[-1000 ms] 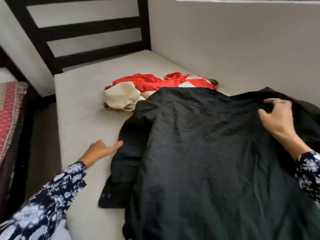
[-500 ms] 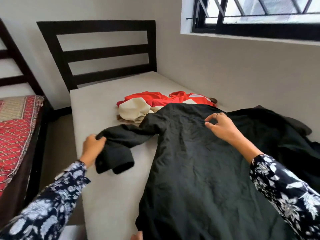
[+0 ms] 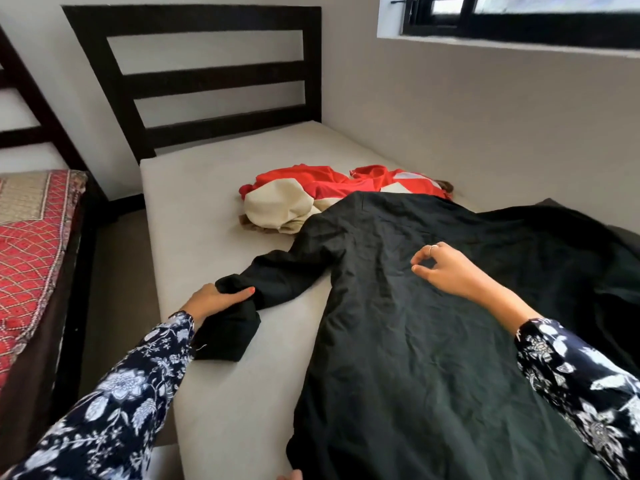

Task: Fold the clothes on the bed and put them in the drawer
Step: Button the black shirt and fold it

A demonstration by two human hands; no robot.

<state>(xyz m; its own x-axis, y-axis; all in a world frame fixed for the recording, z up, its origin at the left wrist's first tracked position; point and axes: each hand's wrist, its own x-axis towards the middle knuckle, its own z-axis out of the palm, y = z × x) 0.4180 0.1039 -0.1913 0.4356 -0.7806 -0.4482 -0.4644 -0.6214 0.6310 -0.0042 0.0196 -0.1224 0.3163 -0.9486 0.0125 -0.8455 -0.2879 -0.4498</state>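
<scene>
- The left hand (image 3: 217,300) grips the sleeve (image 3: 273,285) of a black garment (image 3: 415,341), thumb laid across the top of the cloth; the other fingers are tucked under the fabric and hidden.
- Below that grip the cuff end of the sleeve hangs doubled over in a soft lump on the mattress (image 3: 194,216); its opening cannot be made out.
- The right hand (image 3: 450,271) rests on the back of the garment with fingers loosely curled and holding nothing; whether the fingertips press the cloth is hard to tell. A ring shows on one finger.
- Both arms wear dark sleeves with a white flower print; the left one is cut off at the bottom edge of the view.
- The black garment lies spread flat on the bed, matte and finely creased, its lower part running out of view at the bottom and right.
- More dark cloth (image 3: 588,244) lies bunched beside the wall, shape unclear.
- Beyond the collar sits a crumpled heap of red and cream clothes (image 3: 311,192), partly covered by the black garment.
- The mattress is plain, pale and smooth, with squared edges.
- A dark slatted headboard (image 3: 207,77) stands at the far end.
- To the left, a second bed with a red patterned cover (image 3: 27,244) is cut off by the frame.
- A dark-framed window (image 3: 519,22) shows only its lower part.
</scene>
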